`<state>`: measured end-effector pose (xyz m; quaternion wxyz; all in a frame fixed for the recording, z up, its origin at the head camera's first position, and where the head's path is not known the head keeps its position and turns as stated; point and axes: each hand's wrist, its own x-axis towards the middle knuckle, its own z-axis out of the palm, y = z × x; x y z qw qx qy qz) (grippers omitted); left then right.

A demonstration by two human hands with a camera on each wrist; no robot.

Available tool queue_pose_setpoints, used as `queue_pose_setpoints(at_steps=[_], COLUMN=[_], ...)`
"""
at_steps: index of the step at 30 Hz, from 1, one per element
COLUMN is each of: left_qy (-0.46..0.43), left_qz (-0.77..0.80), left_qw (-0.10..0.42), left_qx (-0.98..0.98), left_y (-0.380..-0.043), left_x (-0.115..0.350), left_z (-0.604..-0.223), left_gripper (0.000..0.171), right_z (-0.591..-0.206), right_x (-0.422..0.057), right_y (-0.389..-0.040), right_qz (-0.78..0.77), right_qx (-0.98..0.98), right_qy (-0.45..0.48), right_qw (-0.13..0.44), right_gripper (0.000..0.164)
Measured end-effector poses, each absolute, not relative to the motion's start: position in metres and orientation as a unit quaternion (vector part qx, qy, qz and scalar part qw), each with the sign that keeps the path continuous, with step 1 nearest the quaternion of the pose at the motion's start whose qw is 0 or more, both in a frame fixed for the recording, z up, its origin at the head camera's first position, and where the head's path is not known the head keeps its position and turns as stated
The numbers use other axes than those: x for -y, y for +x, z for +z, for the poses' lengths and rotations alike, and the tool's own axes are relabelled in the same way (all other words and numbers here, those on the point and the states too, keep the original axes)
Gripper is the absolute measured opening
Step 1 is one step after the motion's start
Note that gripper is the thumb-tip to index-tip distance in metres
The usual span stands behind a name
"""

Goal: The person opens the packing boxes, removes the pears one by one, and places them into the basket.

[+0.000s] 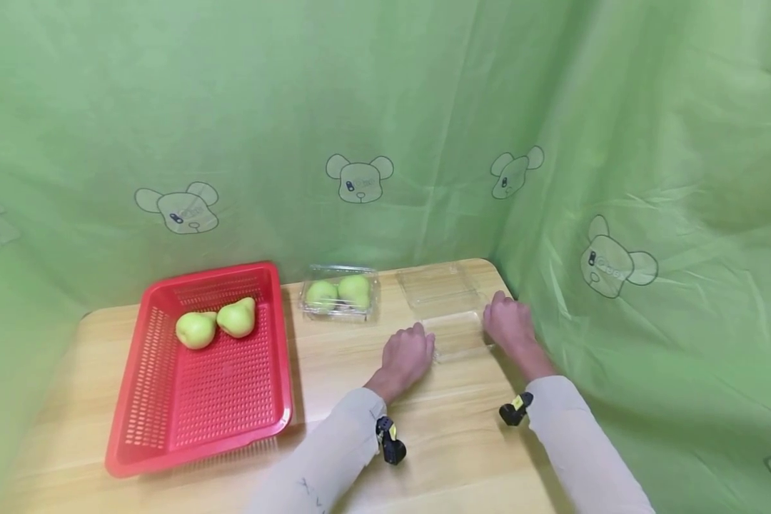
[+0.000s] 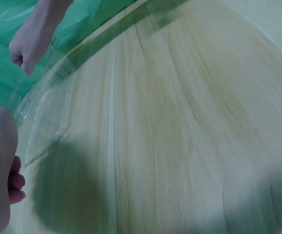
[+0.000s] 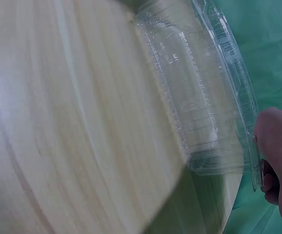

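Note:
An empty clear plastic clamshell box (image 1: 459, 337) stands on the table between my two hands, its lid (image 1: 433, 285) laid back toward the far edge. At the box's right end, my right hand (image 1: 509, 323) pinches the rim; in the right wrist view its curled fingers (image 3: 271, 187) are at the corner of the flange. My left hand (image 1: 407, 355) grips the left end with bent fingers, the fingertips largely hidden in the head view. In the left wrist view the box (image 2: 50, 114) spans the space between both hands.
A red plastic basket (image 1: 225, 400) on the left holds two green pears (image 1: 236, 318). Beyond the middle of the table, a closed clear box (image 1: 340, 311) contains two more green pears (image 1: 354, 291). Green curtains (image 1: 263, 107) hang close behind and along the right side.

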<state>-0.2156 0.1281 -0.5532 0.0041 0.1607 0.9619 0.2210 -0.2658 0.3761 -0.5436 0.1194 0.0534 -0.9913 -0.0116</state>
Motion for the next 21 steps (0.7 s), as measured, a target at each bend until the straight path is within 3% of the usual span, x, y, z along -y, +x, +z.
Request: queue_pose_setpoints(at_steps=[13,21], left_qy=[0.199,0.212], left_qz=[0.216,0.194], left_qw=[0.004,-0.061], left_qx=[-0.956,-0.956], left_y=[-0.220,-0.231], left_x=[-0.120,-0.101], left_z=[-0.552,-0.546], left_gripper=[0.036,0.031], right_z=[-0.543,-0.539], right_x=[-0.376,-0.361], right_y=[-0.271,-0.274], right_qz=[0.001,0.000], right_qx=[0.994,0.975], right_qy=[0.020,0.033], right_qw=[0.110,0.219], right_gripper=[0.033,0.026])
